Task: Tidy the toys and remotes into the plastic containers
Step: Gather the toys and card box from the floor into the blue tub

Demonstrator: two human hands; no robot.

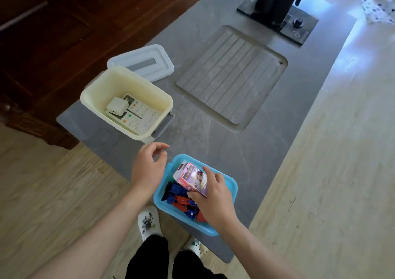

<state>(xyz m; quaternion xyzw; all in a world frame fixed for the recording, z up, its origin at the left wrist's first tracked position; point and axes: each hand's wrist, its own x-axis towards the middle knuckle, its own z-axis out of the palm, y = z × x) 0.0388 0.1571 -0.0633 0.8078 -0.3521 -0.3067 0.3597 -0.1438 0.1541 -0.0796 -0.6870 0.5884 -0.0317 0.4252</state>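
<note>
A blue plastic container (232,190) sits at the near edge of the grey table. Inside lie red and blue toy pieces (178,195). My right hand (213,201) grips a pink and purple toy box (190,178), which rests tilted on the toy pieces inside the container. My left hand (147,169) hovers just left of the blue container with its fingers apart and holds nothing. A cream plastic container (102,88) stands farther left. It holds two white remotes (141,116) and a small white box (117,105).
A pale lid (147,62) lies behind the cream container. A ribbed draining recess (233,75) fills the table's middle. A black appliance on a dark base (277,7) stands at the far end. Dark wooden furniture (53,22) is at the left, floor below.
</note>
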